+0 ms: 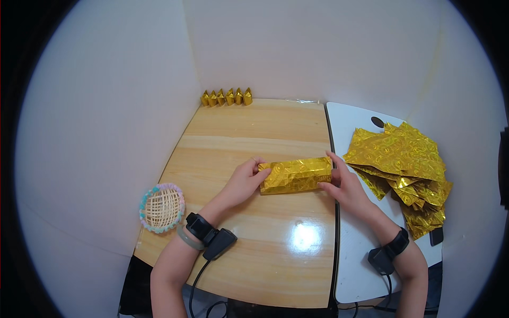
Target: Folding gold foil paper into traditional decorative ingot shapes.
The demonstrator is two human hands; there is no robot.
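A folded strip of shiny gold foil paper is stretched between my hands, above the right part of the wooden table. My left hand pinches its left end, thumb on top. At the right end, my right hand grips the strip between thumb and fingers. Creases and an embossed pattern show on its surface. Several small folded gold paper ingots stand in a row at the table's far left edge. To the right of my right hand lies a fanned pile of gold foil sheets.
A small woven basket with a pastel rim sits at the table's left edge. The wooden table meets a white table along a dark seam. Pale walls enclose the far side and both sides. Black devices with cables are strapped to both wrists.
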